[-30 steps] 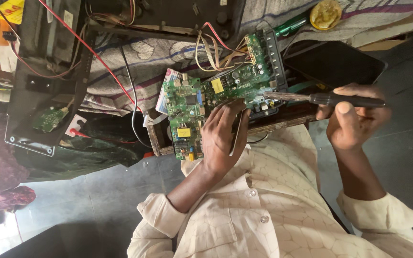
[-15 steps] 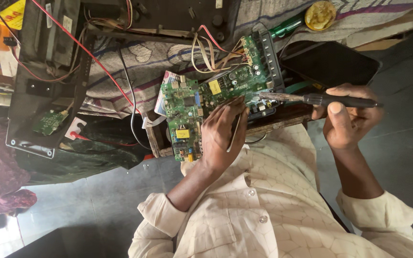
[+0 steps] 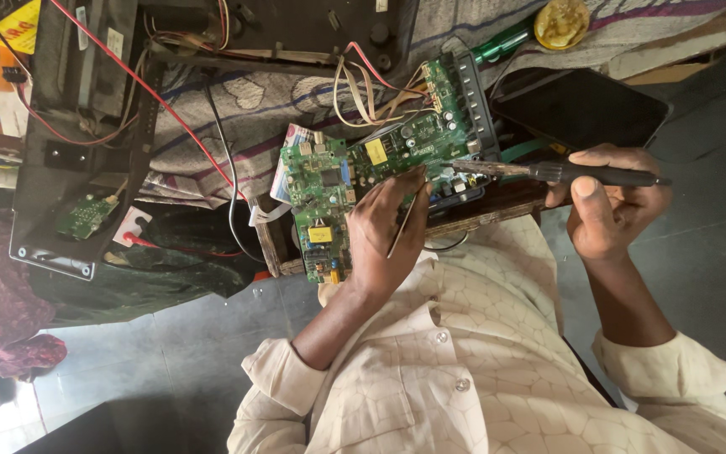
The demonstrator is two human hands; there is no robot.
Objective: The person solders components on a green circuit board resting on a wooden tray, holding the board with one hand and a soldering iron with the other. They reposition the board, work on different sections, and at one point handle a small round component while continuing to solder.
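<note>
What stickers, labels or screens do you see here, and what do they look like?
Yellow sticker: small square on the green circuit board.
Second yellow sticker: small rectangle on the board's near end.
Yellow label: top left corner, red markings.
Dark screen: flat black rounded rectangle, upper right, blank.

The circuit board (image 3: 363, 181) is glossy green laminate studded with small metal and plastic parts. The soldering iron (image 3: 548, 172) has a dull metal shaft and matt black plastic handle. Under them lie rough wood (image 3: 481, 220) and patterned woven cloth (image 3: 270, 105). The dark panel (image 3: 581, 105) looks smooth, slightly glossy.
</note>
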